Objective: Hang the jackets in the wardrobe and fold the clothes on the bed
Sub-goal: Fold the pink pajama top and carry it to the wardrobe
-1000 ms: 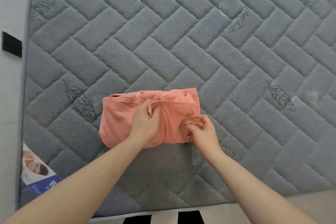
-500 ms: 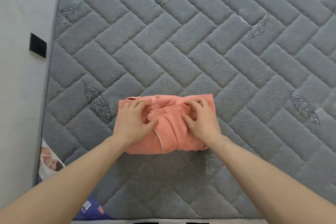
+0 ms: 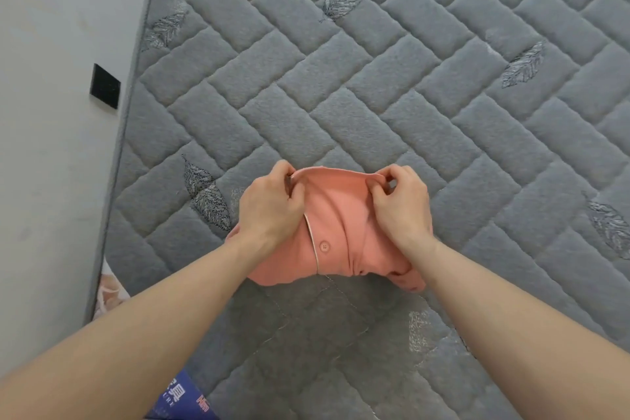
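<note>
Head view looks down on a folded pink shirt (image 3: 335, 235), bunched small near the foot of the bed (image 3: 426, 119), one button (image 3: 324, 245) showing beside its pale piping. Left hand (image 3: 269, 206) pinches the far edge at its left corner; right hand (image 3: 402, 206) pinches the same edge at the right, each grip curled tight on cloth. Grey quilted mattress spreads all round, a black square (image 3: 105, 86) on the wall at left.
</note>
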Motion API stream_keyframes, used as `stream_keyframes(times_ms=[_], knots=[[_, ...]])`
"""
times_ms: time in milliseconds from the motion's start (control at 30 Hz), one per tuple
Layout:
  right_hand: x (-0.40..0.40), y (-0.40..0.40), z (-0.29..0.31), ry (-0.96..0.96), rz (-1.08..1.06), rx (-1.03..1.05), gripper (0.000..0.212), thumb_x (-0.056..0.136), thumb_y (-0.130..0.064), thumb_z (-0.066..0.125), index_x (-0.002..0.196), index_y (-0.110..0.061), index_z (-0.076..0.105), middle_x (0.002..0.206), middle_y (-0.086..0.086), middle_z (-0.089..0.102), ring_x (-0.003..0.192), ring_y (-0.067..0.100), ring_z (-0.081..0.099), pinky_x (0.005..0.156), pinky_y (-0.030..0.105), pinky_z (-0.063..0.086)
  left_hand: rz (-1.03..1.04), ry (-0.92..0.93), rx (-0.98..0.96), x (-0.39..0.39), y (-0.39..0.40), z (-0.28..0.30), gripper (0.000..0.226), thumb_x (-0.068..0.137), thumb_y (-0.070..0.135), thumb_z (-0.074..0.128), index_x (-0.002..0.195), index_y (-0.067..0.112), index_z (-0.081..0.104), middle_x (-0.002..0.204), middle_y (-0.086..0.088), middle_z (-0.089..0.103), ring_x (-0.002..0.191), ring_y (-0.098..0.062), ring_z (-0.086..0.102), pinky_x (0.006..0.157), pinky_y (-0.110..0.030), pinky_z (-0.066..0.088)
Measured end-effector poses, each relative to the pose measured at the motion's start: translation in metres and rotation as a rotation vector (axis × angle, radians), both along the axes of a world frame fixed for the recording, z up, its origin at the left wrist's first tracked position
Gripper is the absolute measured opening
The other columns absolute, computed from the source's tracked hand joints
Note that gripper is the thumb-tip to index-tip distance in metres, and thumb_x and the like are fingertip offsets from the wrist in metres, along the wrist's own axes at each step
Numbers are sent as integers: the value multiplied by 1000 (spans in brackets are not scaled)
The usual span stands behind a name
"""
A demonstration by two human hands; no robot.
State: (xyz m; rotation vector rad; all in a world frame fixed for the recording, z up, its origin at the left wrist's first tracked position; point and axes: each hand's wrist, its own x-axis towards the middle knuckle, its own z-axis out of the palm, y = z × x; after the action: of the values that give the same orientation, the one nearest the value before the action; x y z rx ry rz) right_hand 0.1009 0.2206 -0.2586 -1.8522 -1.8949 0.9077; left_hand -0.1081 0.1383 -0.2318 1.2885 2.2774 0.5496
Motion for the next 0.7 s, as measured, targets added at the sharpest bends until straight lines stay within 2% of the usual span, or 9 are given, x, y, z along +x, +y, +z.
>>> stream_keyframes(times_ms=[67,133,200,233,333,433,500,600,700], knots=[[-6,-2,-6,-35,8,-114,24,88,-24,73,111,-24,66,110,-6,59,95,7,58,79,10,33,-79,129,-182,1,5,-11,22,99,45,49,91,25,55,86,-7,72,88,-37,68,74,-42,45],[-6,-9,-10,1,-13,-168,51,86,-24,76,131,-22,54,128,-2,53,97,-5,58,85,12,35,-110,174,-323,3,9,-20,27,99,50,48,97,25,58,97,-7,74,99,-35,69,76,-40,39],[2,-20,-7,61,-37,-105,57,85,-29,77,136,-26,50,131,-7,49,95,-17,54,82,3,34,-27,83,-278,3,11,-21,28,91,51,57,106,27,58,101,-2,73,103,-31,68,77,-37,38],[9,-27,-5,86,-63,-67,58,86,-33,77,136,-27,49,131,-9,47,100,-14,53,88,3,35,13,37,-217,3,9,-19,37,86,55,61,111,28,56,105,1,71,105,-28,67,80,-38,40],[38,-45,-5,58,-212,-32,66,85,-39,78,142,-23,47,138,-4,44,126,15,49,110,28,37,70,69,-102,4,-13,-14,83,69,81,66,130,29,46,129,5,52,122,-22,54,102,-47,39],[59,-58,-11,4,-417,-287,86,81,-50,80,150,-18,39,149,9,42,140,28,40,120,39,29,193,27,-272,8,-42,-17,136,43,98,62,153,30,21,156,2,23,146,-26,27,117,-54,26],[64,-57,-18,-16,-458,-416,89,78,-60,79,147,-17,42,145,12,47,139,32,41,119,44,31,251,-128,-403,12,-51,-24,153,32,99,63,157,34,5,164,1,11,151,-31,17,120,-56,23],[69,-43,-23,-52,-428,-483,79,73,-70,78,130,-20,53,131,8,56,131,35,47,114,45,37,295,-204,-424,16,-48,-30,152,32,93,69,156,32,6,157,-8,21,144,-38,28,115,-54,31],[76,-34,-21,-16,-376,-391,78,70,-68,81,127,-23,52,126,0,55,127,27,50,110,43,41,256,1,-179,22,-42,-32,124,49,83,74,152,33,26,153,-5,23,143,-32,28,116,-52,30]])
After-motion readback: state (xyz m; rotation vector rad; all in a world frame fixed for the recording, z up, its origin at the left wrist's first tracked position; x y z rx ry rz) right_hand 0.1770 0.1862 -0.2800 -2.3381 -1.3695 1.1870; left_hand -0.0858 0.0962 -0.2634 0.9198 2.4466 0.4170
